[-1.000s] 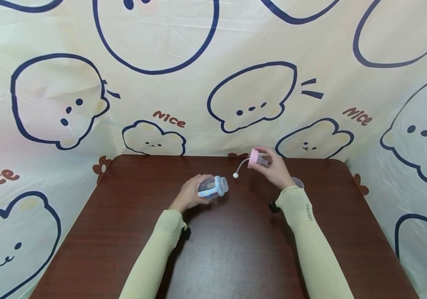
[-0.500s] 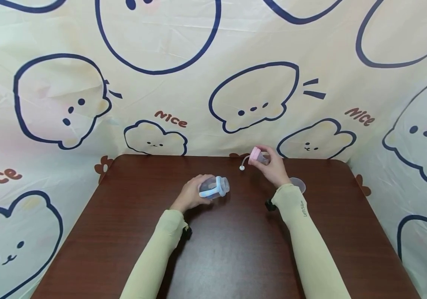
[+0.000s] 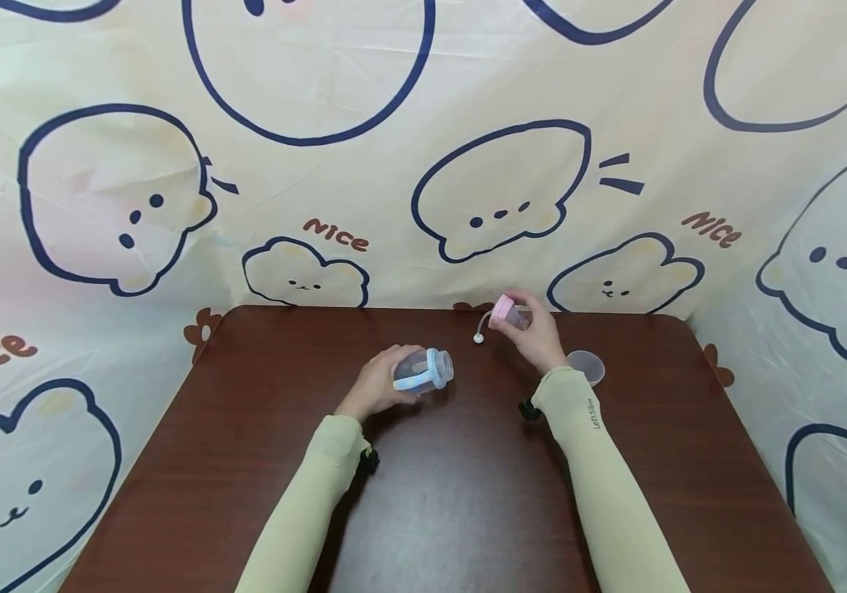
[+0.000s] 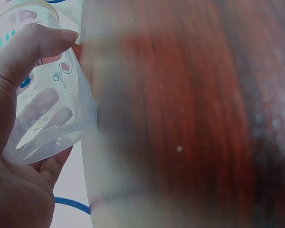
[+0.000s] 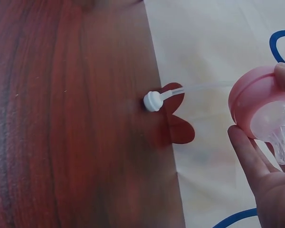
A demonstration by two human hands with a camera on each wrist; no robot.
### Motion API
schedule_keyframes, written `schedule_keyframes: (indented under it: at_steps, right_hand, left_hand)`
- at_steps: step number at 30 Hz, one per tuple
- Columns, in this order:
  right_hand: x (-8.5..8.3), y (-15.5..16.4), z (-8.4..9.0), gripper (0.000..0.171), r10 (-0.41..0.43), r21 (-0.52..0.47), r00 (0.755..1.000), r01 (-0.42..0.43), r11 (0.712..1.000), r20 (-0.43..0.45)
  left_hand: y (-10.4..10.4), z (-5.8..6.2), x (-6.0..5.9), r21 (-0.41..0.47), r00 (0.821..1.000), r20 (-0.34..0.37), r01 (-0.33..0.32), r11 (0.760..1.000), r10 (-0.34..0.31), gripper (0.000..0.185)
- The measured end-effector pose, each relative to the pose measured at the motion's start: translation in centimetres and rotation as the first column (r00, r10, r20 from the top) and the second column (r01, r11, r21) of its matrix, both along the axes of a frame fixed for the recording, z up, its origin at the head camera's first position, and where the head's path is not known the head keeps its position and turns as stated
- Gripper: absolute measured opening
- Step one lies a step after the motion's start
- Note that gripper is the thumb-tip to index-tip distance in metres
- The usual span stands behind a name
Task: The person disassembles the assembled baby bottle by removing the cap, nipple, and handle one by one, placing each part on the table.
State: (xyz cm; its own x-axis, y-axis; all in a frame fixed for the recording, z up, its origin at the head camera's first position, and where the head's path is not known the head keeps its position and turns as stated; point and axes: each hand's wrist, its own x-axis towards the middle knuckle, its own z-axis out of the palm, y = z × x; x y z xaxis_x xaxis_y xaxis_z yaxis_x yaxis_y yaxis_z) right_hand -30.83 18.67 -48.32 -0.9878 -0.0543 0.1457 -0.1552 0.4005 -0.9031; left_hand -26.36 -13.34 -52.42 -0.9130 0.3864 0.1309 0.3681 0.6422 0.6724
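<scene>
My left hand [image 3: 377,384] grips a clear baby bottle [image 3: 423,370] with a light blue collar and handles, tilted on its side just above the brown table [image 3: 431,486]. In the left wrist view my thumb and fingers wrap the bottle's clear body [image 4: 42,104]. My right hand [image 3: 538,336] holds a pink ring lid with a clear teat [image 3: 507,313] near the table's far edge. A thin straw with a white weight at its end [image 3: 479,337] hangs from the lid. The right wrist view shows the pink lid [image 5: 261,107] between my fingers and the white weight [image 5: 152,101] over the table edge.
A small clear cap [image 3: 587,365] lies on the table just right of my right wrist. A cream cloth printed with cartoon faces [image 3: 423,148] hangs close behind and beside the table.
My right hand has drawn the pink lid slightly left and back, and the straw's weight has swung up closer to the lid. The left hand and bottle stay put.
</scene>
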Motion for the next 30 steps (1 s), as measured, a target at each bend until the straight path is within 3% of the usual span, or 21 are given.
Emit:
schedule_keyframes:
  at_steps: [14, 30]
  right_hand:
    - [0.3, 0.3, -1.1, 0.06, -0.012, -0.001, 1.0, 0.012, 1.0, -0.005]
    - [-0.3, 0.9, -3.1, 0.066, -0.036, 0.037, 0.996, 0.033, 0.999, 0.077]
  left_hand:
    - [0.0, 0.3, 0.1, 0.003, 1.0, 0.024, -0.01, 1.0, 0.01, 0.085]
    - [0.0, 0.0, 0.1, -0.001, 1.0, -0.002, -0.008, 1.0, 0.008, 0.086]
